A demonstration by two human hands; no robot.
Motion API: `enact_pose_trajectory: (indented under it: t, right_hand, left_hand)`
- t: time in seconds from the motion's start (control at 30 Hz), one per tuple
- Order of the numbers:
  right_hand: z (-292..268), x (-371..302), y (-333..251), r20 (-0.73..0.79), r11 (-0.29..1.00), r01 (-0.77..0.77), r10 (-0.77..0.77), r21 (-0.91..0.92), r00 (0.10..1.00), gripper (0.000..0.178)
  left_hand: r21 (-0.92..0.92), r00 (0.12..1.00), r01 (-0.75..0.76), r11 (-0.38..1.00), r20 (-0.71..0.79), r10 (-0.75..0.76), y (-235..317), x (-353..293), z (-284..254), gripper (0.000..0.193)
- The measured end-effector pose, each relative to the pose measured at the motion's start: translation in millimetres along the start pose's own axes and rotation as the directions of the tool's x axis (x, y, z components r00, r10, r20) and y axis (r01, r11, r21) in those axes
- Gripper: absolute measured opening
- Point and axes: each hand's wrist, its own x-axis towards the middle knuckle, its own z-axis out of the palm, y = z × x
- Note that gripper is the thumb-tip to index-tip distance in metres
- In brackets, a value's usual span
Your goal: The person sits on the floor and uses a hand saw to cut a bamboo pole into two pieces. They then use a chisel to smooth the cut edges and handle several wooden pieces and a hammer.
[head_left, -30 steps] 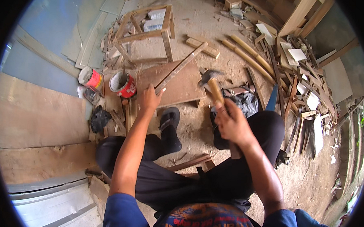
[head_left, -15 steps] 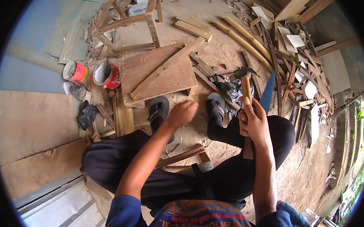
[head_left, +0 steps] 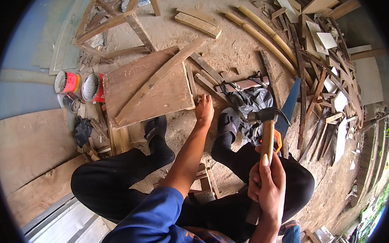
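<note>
My right hand (head_left: pixel 268 181) is wrapped round the wooden handle of a claw hammer (head_left: pixel 267 140), its metal head up and its thumb along the handle. My left hand (head_left: pixel 205 111) reaches forward with fingers curled and pressed together, beside the right edge of a wooden panel (head_left: pixel 161 89); whatever is in the fingers is too small to make out. A long wooden strip (head_left: pixel 157 83) lies slantwise across that panel. Past the hammer, a handsaw (head_left: pixel 289 101) with blue blade and orange handle rests by my right knee, its handle partly hidden.
A black plastic bag (head_left: pixel 249 102) and loose battens (head_left: pixel 209 70) lie ahead of my feet. Paint cans (head_left: pixel 92 86) stand left of the panel, a wooden frame (head_left: pixel 116 20) behind it. Bamboo poles (head_left: pixel 267 42) and heaped scrap wood (head_left: pixel 324 79) fill the right side.
My left hand has moved right and forward to the panel's right edge. The right hand has come nearer to my body with the hammer. The view has shifted, and the saw's orange handle now shows.
</note>
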Motion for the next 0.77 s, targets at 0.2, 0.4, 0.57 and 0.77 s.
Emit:
enact_pose_trajectory:
  t: [0.2, 0.4, 0.57, 0.77]
  right_hand:
    - [-1, -10, -8, 0.06, 0.999, -0.025, 0.022, 0.045, 0.998, 0.033]
    - [2, -31, -8, 0.093, 0.993, 0.023, -0.034, 0.117, 0.995, 0.035]
    - [16, -50, -11, 0.155, 0.981, 0.179, -0.188, 0.07, 0.97, 0.039]
    - [35, -57, -6, 0.351, 0.974, 0.224, -0.216, 0.018, 0.911, 0.046]
  left_hand:
    - [-0.05, 0.999, 0.002, 0.999, -0.038, -0.004, 2, -2, -1, 0.017]
    - [-0.484, 0.979, -0.157, 0.861, -0.194, 0.07, 18, -58, -46, 0.01]
    - [-0.706, 0.94, -0.257, 0.66, -0.34, 0.003, 8, -105, -131, 0.026]
    - [-0.92, 0.909, -0.087, 0.383, -0.23, -0.347, -53, -131, -279, 0.015]
